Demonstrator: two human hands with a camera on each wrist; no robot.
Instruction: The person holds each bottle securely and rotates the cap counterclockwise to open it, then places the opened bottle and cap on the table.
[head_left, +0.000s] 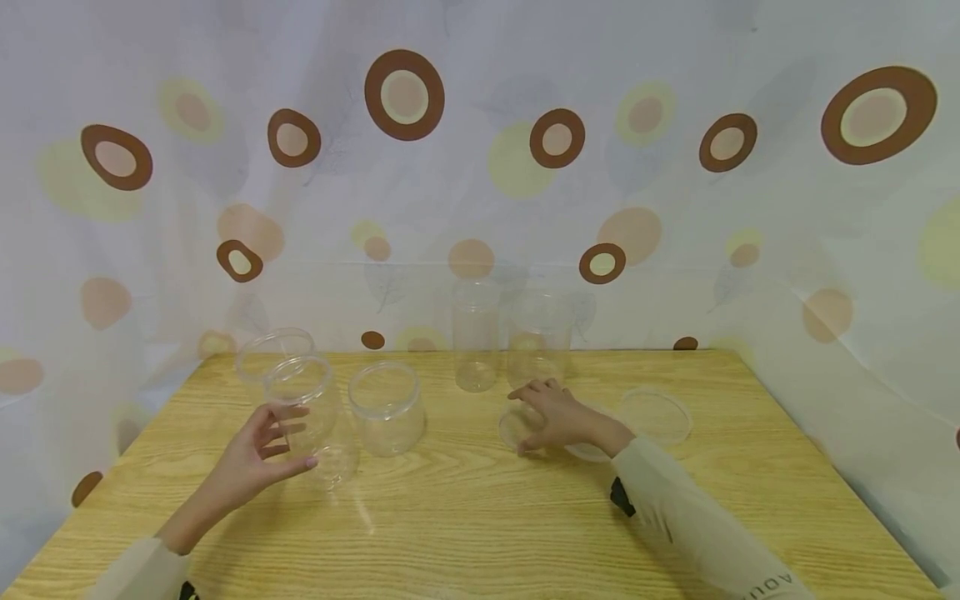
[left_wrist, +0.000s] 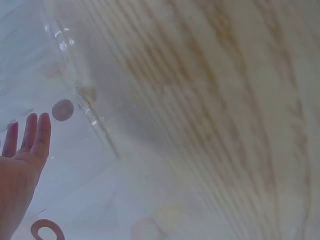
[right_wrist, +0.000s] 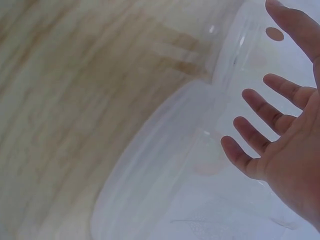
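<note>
In the head view my left hand (head_left: 258, 454) is beside a tall clear jar (head_left: 330, 454) without a lid, thumb and fingers spread at its near side. Whether they touch the jar cannot be told. The left wrist view shows that hand's fingers (left_wrist: 39, 137) extended. My right hand (head_left: 562, 417) hovers over or rests on a small round clear lid (head_left: 512, 432); contact is unclear. Its fingers are spread, and the right wrist view has the same hand (right_wrist: 295, 135) with fingers apart, near large translucent round edges (right_wrist: 145, 150).
A short wide clear jar (head_left: 390, 429) stands right of the tall one, another open jar (head_left: 251, 367) behind it. Farther back are a narrow jar (head_left: 475, 342) and a wider jar (head_left: 540, 346). More clear lids (head_left: 660, 417) lie at the right, before a patterned curtain (head_left: 480, 200).
</note>
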